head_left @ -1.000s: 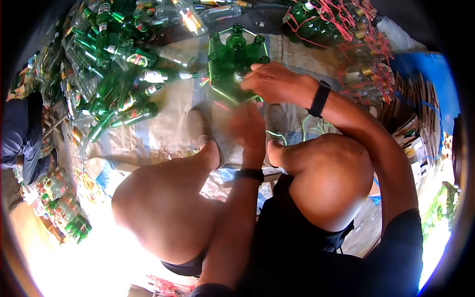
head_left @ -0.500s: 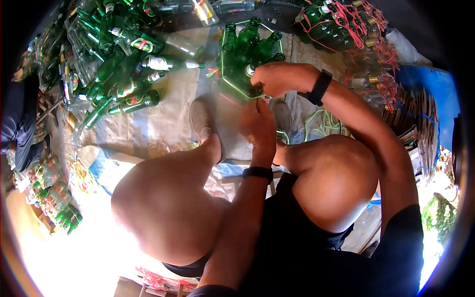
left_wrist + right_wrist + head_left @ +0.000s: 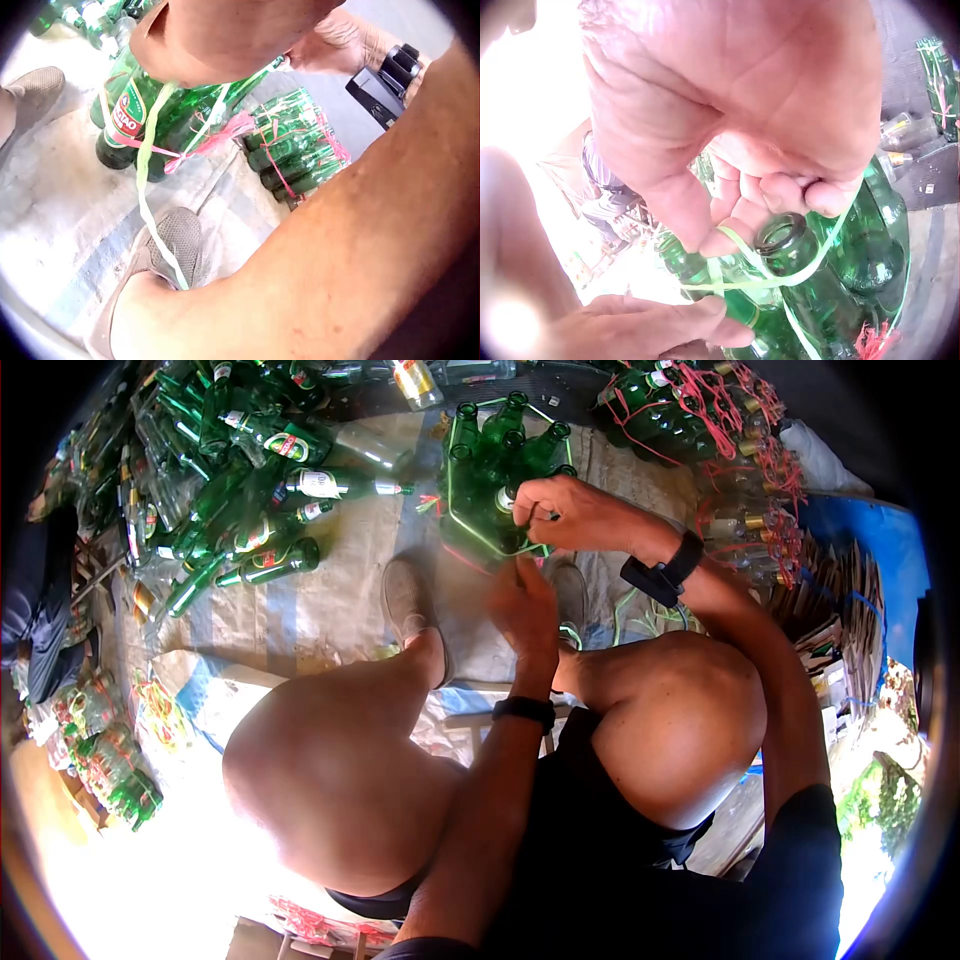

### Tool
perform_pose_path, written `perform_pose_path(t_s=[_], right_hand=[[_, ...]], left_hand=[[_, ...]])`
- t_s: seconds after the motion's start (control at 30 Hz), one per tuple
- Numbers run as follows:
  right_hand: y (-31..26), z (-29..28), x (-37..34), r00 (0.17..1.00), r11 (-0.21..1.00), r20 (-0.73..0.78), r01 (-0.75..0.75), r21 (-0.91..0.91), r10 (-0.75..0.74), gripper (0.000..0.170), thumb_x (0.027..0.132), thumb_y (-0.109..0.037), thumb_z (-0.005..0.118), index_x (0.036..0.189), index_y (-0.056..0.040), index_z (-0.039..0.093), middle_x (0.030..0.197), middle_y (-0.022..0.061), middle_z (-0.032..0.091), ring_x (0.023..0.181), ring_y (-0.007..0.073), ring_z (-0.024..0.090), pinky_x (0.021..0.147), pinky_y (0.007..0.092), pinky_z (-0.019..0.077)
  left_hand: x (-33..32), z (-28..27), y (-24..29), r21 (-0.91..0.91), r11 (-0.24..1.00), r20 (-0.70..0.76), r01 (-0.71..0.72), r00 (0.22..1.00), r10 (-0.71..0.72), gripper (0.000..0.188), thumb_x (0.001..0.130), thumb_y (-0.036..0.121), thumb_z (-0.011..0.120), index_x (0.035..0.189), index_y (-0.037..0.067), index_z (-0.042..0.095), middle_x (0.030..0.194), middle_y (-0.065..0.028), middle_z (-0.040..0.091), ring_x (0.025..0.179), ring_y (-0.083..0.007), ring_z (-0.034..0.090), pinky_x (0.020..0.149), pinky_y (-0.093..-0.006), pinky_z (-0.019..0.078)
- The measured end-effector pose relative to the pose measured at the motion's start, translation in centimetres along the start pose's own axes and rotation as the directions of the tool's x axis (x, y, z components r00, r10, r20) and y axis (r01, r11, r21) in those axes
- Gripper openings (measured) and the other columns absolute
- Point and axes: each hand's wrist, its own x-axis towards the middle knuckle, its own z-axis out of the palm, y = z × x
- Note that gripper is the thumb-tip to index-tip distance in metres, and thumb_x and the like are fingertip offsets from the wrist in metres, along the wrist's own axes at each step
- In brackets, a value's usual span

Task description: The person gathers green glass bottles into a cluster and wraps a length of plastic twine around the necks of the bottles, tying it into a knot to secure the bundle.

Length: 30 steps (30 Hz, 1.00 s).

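A bundle of upright green glass bottles [image 3: 490,470] stands between the person's feet, ringed near the necks by a pale green plastic strap [image 3: 452,510]. Lower down, pink twine [image 3: 195,150] is tied round it. The right hand [image 3: 575,515] is over the near right bottles, its thumb and curled fingers pinching the strap [image 3: 739,240] beside a bottle mouth [image 3: 781,234]. Close below it, the left hand [image 3: 522,610] pinches the strap where it crosses itself. From under the left hand a loose length of strap [image 3: 146,165] hangs down towards a shoe [image 3: 176,240].
Loose green and clear bottles [image 3: 250,490] lie heaped on the left. More bottles bundled with pink twine [image 3: 690,410] stand at the back right. Stacked cardboard [image 3: 840,600] is at the right, and another person's dark-clad leg [image 3: 45,600] shows at the left edge.
The head view has shifted a little, putting the bundle further right. The right hand has drawn slightly up and right, its wrist turning. The left hand stays close under the bundle's near edge.
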Motion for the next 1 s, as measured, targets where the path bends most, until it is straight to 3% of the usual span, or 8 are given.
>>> perform_pose_path(t_s=[0.13,0.2,0.33,0.53,0.6,0.8,0.93,1.0], right_hand=[[0.5,-0.3,-0.5,0.999,1.0,-0.034,-0.012,0.01,0.013,0.024,0.09,-0.013,0.061,0.109,0.0001,0.063,0.089,0.0039,0.065,0.078,0.0106,0.062,0.064,0.0286,0.0573],[0.2,-0.3,-1.2,0.994,0.949,-0.08,-0.051,0.31,0.079,0.022,0.092,-0.018,0.066,0.107,-0.0022,0.064,0.091,0.0015,0.065,0.084,0.0082,0.06,0.069,0.0255,0.0542],[1.8,0.2,-1.0,0.974,0.935,-0.224,0.047,0.352,0.035,0.021,0.094,-0.02,0.069,0.106,-0.0044,0.065,0.091,-0.0011,0.065,0.086,0.0063,0.059,0.075,0.0224,0.0488],[1.9,1.1,-1.8,0.929,0.848,-0.366,0.143,0.51,0.063,0.017,0.094,-0.017,0.07,0.106,-0.0064,0.067,0.092,-0.0035,0.065,0.079,0.0021,0.052,0.065,0.0208,0.0386],[1.6,1.2,-1.8,0.892,0.754,-0.406,0.124,0.645,0.2,0.015,0.095,-0.016,0.071,0.106,-0.0079,0.067,0.092,-0.0042,0.066,0.073,0.0001,0.049,0.059,0.02,0.0331],[2.2,1.5,-1.0,0.811,0.73,-0.549,0.248,0.637,0.204,0.014,0.095,-0.016,0.072,0.107,-0.0097,0.066,0.092,-0.0052,0.068,0.069,-0.001,0.047,0.056,0.019,0.0308],[1.9,1.5,-1.0,0.808,0.728,-0.546,0.237,0.643,0.219,0.014,0.095,-0.016,0.072,0.107,-0.0103,0.066,0.094,-0.0053,0.069,0.07,-0.0018,0.047,0.056,0.0187,0.0308],[2.2,1.6,-0.7,0.802,0.749,-0.555,0.227,0.622,0.218,0.018,0.09,-0.018,0.075,0.107,-0.0116,0.07,0.093,-0.0045,0.071,0.078,0.0024,0.053,0.058,0.0229,0.0398]], left_hand=[[-0.1,0.6,0.0,-0.054,0.998,-0.001,-0.007,1.0,0.007,0.034,0.102,0.025,0.054,0.086,-0.002,0.068,0.074,-0.0221,0.066,0.066,-0.0384,0.063,0.061,-0.0461,0.0474],[0.0,0.7,-0.1,-0.148,0.989,0.031,-0.008,0.999,0.013,0.035,0.102,0.024,0.054,0.087,-0.003,0.069,0.074,-0.0224,0.066,0.066,-0.0376,0.064,0.061,-0.0459,0.0473],[0.2,0.6,0.1,-0.175,0.984,0.051,0.018,0.999,-0.01,0.035,0.103,0.024,0.053,0.088,-0.004,0.068,0.074,-0.0225,0.066,0.064,-0.0355,0.062,0.061,-0.0451,0.0467],[0.3,0.9,-0.1,-0.22,0.976,0.068,0.0,0.998,0.016,0.035,0.103,0.024,0.053,0.087,-0.005,0.065,0.069,-0.0217,0.062,0.061,-0.0294,0.057,0.06,-0.0438,0.0444],[0.4,0.5,0.1,-0.186,0.978,0.163,0.099,0.984,-0.068,0.034,0.101,0.021,0.051,0.1,-0.004,0.075,0.087,-0.0193,0.074,0.079,-0.0257,0.07,0.074,-0.0401,0.052],[0.5,0.5,0.6,-0.243,0.968,0.169,0.062,0.985,-0.021,0.029,0.098,0.017,0.052,0.089,-0.006,0.068,0.08,-0.0204,0.068,0.072,-0.0238,0.062,0.068,-0.0408,0.0483],[0.5,0.9,0.1,-0.278,0.96,0.18,0.035,0.984,0.016,0.026,0.097,0.014,0.053,0.082,-0.006,0.06,0.074,-0.0217,0.061,0.067,-0.0231,0.055,0.064,-0.0422,0.0444],[0.4,1.0,0.2,-0.3,0.954,0.142,-0.016,0.988,0.061,0.026,0.097,0.013,0.053,0.079,-0.005,0.056,0.071,-0.0221,0.057,0.063,-0.0227,0.051,0.061,-0.043,0.0422]])
